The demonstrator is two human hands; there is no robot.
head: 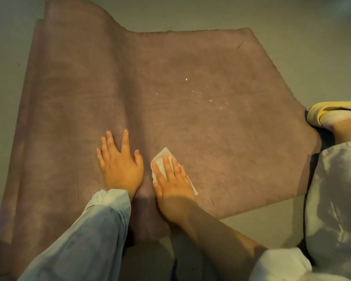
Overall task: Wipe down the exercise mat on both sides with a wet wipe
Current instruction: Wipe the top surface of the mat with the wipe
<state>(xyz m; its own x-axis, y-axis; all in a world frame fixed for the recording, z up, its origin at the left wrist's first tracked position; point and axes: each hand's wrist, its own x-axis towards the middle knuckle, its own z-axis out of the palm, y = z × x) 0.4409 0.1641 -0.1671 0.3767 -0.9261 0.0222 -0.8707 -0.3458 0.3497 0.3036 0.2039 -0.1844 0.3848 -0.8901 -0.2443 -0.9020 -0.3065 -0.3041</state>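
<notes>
The mat (170,88), soft, light and floppy, is being spread on the floor (272,15), best lifted by an edge; it is being steadied by the left hand (120,165), fingers straight, while the wipe (162,157) is being pressed flat under the right hand (174,183)

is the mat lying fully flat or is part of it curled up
Partly curled: the mat lies flat near both hands, but its far left end rises in a wavy fold.

grey floor (292,21), yellow slipper (320,108)
</notes>
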